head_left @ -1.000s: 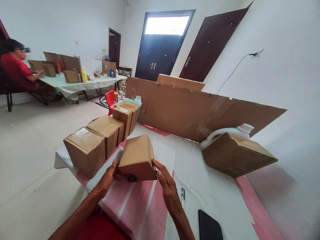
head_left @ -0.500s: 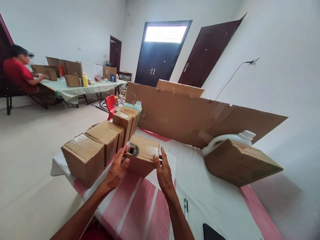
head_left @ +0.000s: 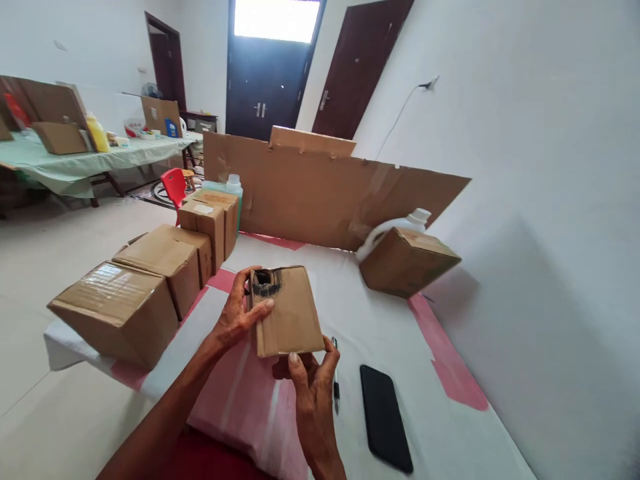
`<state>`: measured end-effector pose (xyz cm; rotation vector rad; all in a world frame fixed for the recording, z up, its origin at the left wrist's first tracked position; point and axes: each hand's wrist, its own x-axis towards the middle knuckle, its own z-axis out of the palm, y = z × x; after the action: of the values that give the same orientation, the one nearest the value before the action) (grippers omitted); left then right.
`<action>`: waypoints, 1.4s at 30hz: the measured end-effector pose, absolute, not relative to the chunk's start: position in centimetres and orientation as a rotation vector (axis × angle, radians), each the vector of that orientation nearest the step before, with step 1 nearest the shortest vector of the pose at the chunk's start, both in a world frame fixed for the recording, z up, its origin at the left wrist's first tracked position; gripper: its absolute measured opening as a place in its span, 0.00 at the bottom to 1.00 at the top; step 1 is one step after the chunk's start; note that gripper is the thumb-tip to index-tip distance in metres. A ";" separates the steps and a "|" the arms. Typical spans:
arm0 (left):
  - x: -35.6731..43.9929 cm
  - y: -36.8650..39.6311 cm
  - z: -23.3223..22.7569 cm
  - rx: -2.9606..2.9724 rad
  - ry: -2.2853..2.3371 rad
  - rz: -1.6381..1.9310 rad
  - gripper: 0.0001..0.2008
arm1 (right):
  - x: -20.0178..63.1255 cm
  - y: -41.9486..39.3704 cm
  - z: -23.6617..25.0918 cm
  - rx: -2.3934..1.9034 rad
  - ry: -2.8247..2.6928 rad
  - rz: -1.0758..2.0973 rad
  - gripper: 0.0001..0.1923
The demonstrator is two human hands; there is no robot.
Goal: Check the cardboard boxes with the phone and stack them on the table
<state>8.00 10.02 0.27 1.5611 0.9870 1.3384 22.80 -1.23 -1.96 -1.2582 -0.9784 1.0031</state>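
A: Status of the small box (head_left: 289, 312)?

B: It's being held off the table (head_left: 350, 313), centred in front of the person, w/ both hands on it. Broad face is tilting up toward the camera. Long axis is running roughly away from the body, near-to-far. A dark scuffed hole is showing at the far top corner.

A: Hand config?

B: Left hand (head_left: 236, 319) is gripping the left edge, thumb lying over the face just below the hole, other fingers hidden behind. Right hand (head_left: 311, 377) is supporting the near bottom edge from below, fingertips curling up onto the lower right corner. Neither hand is spread flat; both are clamping the box.

A: Which hand is nearer the hole?

B: Left, thumb almost touching it. Right is sitting at the opposite end of the long axis.

A: Surroundings?

B: A row of taped cartons (head_left: 150, 280) is standing just left of the hands. A pen (head_left: 336, 380) is lying beside the right hand; a black phone (head_left: 385, 417) is lying right of that. A tilted carton (head_left: 407, 260) is resting near the cardboard sheet (head_left: 320, 190), well apart from the hands.
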 end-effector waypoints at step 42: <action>9.9 6.8 0.7 1.884 0.847 1.089 0.37 | 28.5 1.0 2.1 -1.176 -1.073 0.539 0.13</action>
<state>9.90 6.82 0.70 1.8841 0.8471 1.0892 28.51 1.02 2.13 -1.1763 -1.0734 0.5388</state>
